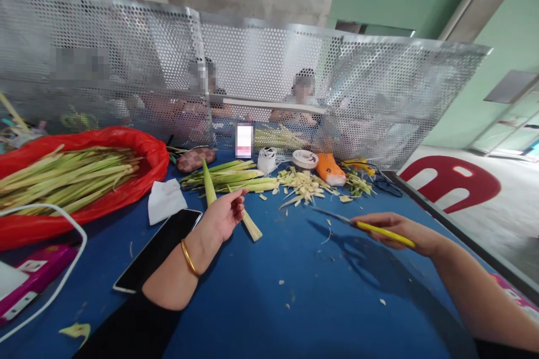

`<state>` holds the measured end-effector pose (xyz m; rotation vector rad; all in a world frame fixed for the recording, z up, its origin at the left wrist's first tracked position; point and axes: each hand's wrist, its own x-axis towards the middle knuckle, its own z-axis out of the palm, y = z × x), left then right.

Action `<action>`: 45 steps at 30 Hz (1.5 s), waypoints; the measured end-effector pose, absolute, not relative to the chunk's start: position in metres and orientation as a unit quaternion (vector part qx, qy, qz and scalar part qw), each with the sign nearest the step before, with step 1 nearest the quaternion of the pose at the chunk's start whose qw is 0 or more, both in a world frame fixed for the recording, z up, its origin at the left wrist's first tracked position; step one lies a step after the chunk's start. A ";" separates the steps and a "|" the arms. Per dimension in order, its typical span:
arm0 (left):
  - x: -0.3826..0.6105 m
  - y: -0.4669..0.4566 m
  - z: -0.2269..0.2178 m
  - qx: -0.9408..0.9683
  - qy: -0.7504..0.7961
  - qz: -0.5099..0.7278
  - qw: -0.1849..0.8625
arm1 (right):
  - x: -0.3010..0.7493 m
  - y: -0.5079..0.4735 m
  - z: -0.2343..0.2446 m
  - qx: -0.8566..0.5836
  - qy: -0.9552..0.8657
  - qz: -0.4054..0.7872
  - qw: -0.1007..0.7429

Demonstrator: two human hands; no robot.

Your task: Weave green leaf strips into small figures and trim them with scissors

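Note:
My left hand, with a gold bangle at the wrist, is closed around a pale green leafy stalk. The stalk's pointed green tip sticks out above the fingers and its broad pale end shows below them; the middle is hidden by the hand. To the right, my right hand grips yellow-handled scissors, seen edge-on, their thin blades pointing left over the blue table. Beyond my left hand lies a bundle of similar stalks. A heap of cut pale pieces lies between the hands, farther back.
A red plastic bag full of stalks stands at left, near a white tissue, a dark tablet and a purple power strip. White string, a tape roll and an orange packet line the perforated metal screen; people sit behind it.

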<state>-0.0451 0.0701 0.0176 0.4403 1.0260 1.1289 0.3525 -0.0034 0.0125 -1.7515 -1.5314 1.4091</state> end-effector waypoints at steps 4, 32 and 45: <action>-0.043 0.070 0.014 0.198 0.464 0.496 0.707 | 0.373 -0.018 0.019 -0.592 -0.569 0.556 0.131; -0.043 0.070 0.013 0.193 0.486 0.493 0.695 | 0.198 0.069 -0.029 -0.554 -0.686 0.391 0.263; -0.016 0.046 0.000 0.290 0.497 0.474 0.666 | 0.300 0.026 -0.019 -0.750 -0.647 0.048 0.130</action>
